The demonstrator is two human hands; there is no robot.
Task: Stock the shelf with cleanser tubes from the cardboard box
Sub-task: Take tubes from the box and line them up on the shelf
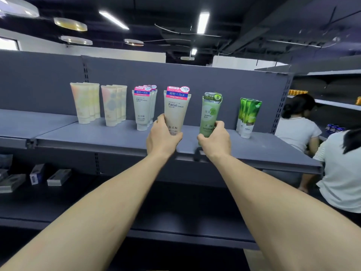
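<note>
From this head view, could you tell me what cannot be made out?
- Cardboard box: not in the head view at all.
- Beige tube cap: hidden by the left hand.
- Green tube base: covered by the right hand.
- Small boxes on the lower shelf: print too blurred to read.

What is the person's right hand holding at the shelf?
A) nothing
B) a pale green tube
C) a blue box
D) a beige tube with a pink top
B: the right hand grips the pale green tube; the left hand holds the beige one.
</note>
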